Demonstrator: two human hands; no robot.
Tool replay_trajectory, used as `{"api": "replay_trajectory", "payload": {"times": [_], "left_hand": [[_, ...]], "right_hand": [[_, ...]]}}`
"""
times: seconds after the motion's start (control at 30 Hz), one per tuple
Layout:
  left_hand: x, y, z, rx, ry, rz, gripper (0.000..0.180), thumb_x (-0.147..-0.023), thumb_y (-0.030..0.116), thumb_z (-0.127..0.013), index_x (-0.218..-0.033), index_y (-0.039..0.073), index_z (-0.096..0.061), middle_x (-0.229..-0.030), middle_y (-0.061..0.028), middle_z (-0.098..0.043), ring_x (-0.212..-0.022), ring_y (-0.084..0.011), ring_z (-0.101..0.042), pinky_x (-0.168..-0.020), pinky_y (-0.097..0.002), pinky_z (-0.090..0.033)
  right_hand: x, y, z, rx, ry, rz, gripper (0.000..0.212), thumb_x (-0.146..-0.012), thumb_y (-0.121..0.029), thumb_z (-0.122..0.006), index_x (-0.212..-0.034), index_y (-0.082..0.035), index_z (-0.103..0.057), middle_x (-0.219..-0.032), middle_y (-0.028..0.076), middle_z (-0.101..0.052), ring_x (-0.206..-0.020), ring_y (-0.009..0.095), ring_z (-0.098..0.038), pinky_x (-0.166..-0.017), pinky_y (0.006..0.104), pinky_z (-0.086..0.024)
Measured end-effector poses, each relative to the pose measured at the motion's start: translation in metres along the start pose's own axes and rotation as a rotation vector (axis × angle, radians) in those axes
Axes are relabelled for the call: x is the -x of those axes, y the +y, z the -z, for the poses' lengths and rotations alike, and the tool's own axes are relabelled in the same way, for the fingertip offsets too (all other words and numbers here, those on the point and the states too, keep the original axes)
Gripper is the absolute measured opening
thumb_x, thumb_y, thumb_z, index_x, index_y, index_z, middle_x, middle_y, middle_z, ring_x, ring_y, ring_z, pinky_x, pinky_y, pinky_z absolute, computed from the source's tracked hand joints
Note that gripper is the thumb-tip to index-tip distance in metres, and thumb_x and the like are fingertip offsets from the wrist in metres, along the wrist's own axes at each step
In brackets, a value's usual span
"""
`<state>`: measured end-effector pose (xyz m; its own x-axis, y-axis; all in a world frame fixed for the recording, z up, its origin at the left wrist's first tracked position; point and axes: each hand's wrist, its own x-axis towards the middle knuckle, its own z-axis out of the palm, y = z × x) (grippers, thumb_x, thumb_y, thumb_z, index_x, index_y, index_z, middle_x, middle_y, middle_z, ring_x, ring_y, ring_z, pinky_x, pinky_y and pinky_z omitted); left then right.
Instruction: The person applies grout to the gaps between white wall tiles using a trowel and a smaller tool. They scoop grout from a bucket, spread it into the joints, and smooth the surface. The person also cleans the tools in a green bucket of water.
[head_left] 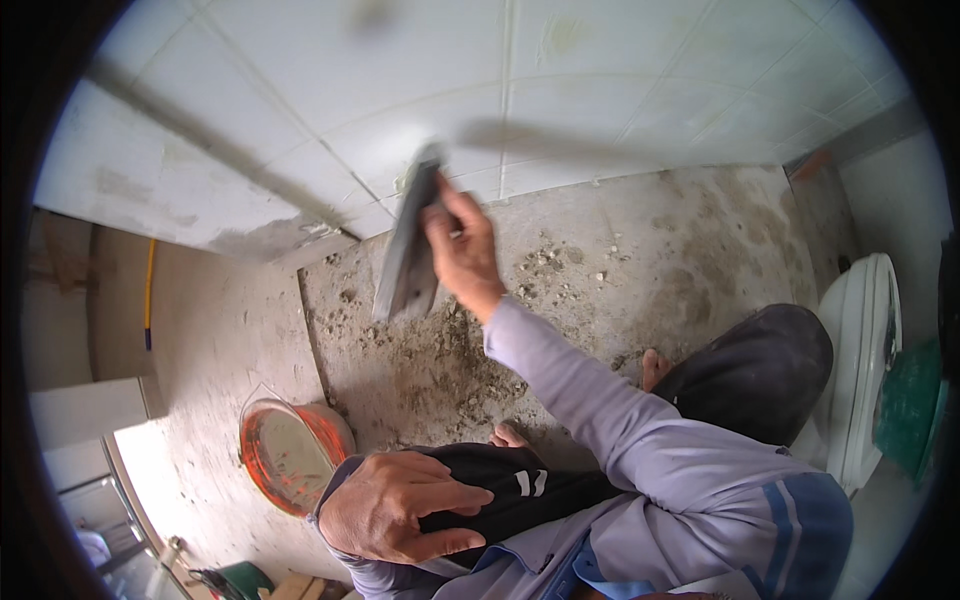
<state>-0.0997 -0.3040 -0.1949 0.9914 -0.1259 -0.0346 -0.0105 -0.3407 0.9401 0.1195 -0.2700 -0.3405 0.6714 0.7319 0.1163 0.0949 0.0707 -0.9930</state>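
My right hand (465, 250) grips a grey plastering float (408, 245) and holds it up near the foot of the white tiled wall (420, 70). The float is tilted on edge and slightly blurred; whether it touches the tiles I cannot tell. Over my bent left knee rests my left hand (400, 505), holding nothing, thumb and forefinger apart. Just left of that knee stands an orange bucket (337, 432) with a wire handle and pale, smeared stuff inside.
Crumbs of mortar (450, 350) litter the concrete floor beneath the wall. A white toilet (850, 370) and a green basin (910, 400) stand close at my right. A yellow stick (150, 290) is at the far left. The wall has an outer corner (350, 235) left of the float.
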Motion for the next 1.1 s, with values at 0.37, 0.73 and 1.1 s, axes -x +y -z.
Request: {"api": "replay_trajectory", "payload": {"times": [0.37, 0.73, 1.1], "left_hand": [[0.014, -0.003, -0.007, -0.016, 0.104, -0.033, 0.028, -0.082, 0.029, -0.07, -0.093, 0.004, -0.065, -0.068, -0.0108, -0.063, -0.064, -0.0307, -0.062, -0.058, -0.038, -0.049], [0.004, -0.011, -0.006, 0.003, 0.17, -0.153, 0.033, -0.079, 0.027, -0.075, -0.097, 0.0, -0.069, -0.065, -0.011, -0.062, -0.06, -0.0261, -0.062, -0.055, -0.0338, -0.049], [0.007, -0.01, -0.006, -0.071, 0.121, -0.088, 0.03, -0.081, 0.028, -0.071, -0.094, 0.001, -0.068, -0.063, -0.0105, -0.061, -0.059, -0.0274, -0.062, -0.056, -0.035, -0.049]], "right_hand": [[0.031, 0.017, 0.021, -0.823, 0.034, -0.646, 0.037, -0.099, -0.015, -0.043, -0.132, 0.0, -0.047, -0.119, 0.015, -0.058, -0.094, 0.018, -0.065, -0.076, 0.0301, -0.059], [-0.037, 0.087, -0.015, -1.639, -0.155, -0.907, 0.024, -0.098, -0.023, -0.043, -0.102, -0.003, -0.056, -0.085, 0.008, -0.06, -0.084, 0.023, -0.064, -0.067, 0.0351, -0.057], [0.02, 0.002, 0.038, -0.496, -0.175, -0.276, 0.059, -0.09, -0.022, -0.061, -0.139, 0.001, -0.036, -0.124, 0.016, -0.053, -0.11, 0.025, -0.058, -0.091, 0.0354, -0.053]]}}
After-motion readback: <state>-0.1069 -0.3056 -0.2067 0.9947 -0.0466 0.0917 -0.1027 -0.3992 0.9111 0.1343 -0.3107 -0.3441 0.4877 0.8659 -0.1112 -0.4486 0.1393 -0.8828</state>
